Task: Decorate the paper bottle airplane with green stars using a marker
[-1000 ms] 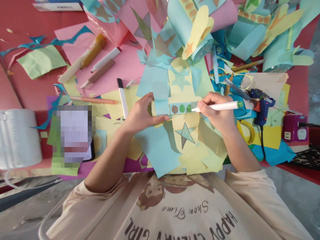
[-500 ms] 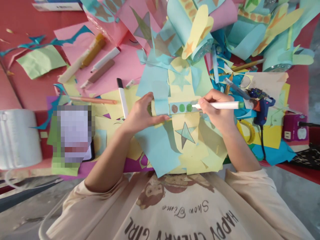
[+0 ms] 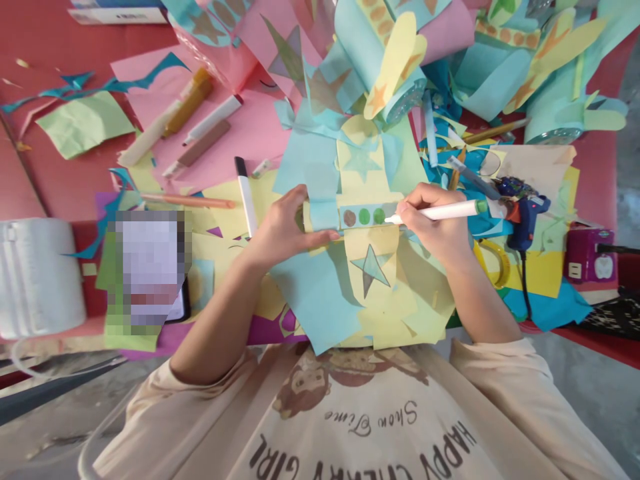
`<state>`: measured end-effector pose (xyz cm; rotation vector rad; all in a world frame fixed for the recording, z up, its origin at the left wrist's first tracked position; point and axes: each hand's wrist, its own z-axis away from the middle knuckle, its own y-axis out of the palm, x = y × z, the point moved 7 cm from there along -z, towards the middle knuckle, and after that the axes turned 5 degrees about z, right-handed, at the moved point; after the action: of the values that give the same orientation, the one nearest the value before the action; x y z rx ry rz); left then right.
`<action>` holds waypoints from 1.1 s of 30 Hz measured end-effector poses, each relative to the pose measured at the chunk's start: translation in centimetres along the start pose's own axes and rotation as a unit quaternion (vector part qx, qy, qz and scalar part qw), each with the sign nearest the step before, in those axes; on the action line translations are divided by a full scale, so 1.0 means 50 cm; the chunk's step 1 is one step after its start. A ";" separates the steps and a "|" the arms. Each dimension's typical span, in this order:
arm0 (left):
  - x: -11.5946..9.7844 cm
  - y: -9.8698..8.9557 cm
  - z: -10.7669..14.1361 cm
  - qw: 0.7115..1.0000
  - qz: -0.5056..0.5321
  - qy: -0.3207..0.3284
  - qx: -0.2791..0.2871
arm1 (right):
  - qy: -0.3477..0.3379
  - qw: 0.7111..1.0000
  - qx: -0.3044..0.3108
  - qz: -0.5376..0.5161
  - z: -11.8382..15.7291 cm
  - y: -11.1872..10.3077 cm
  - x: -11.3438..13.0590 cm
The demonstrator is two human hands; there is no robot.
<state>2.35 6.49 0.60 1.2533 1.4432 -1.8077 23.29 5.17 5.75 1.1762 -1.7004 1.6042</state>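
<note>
In my right hand (image 3: 434, 217) is a white marker (image 3: 450, 211) with a green end, its tip touching the right green dot on a blue strip (image 3: 371, 216). That strip also bears a brown dot and another green dot, and it crosses a yellow and blue paper piece (image 3: 357, 181). My left hand (image 3: 285, 223) holds the left end of this piece between thumb and fingers. Below the strip, a yellow rounded flap (image 3: 383, 293) carries a blue and grey star. A faint star shows on the yellow part above the strip.
Several markers (image 3: 203, 148) lie at the upper left, with a phone (image 3: 177, 307) and a white case (image 3: 40, 277) farther left. On the right are a blue glue gun (image 3: 526, 223), yellow tape (image 3: 497, 263) and a purple socket block (image 3: 590, 255). Paper-covered cups (image 3: 553, 113) stand behind.
The marker tip has shifted slightly down and its rear end has tilted up a little as my right hand moved. My left hand keeps its hold.
</note>
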 end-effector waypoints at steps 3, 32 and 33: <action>-0.001 -0.001 0.001 1.000 -0.005 0.005 -0.005 | 0.003 1.000 -0.010 -0.003 0.000 -0.001 0.000; 0.011 -0.021 0.004 1.000 -0.011 -0.011 0.009 | 0.010 0.995 -0.097 0.017 0.009 -0.010 -0.011; 0.011 -0.021 0.003 1.000 -0.012 -0.012 0.009 | 0.009 0.996 -0.092 0.017 0.009 -0.009 -0.010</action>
<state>1.17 6.75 0.59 1.2253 1.4369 -1.8494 23.98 4.88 5.50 1.0446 -1.8223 1.4365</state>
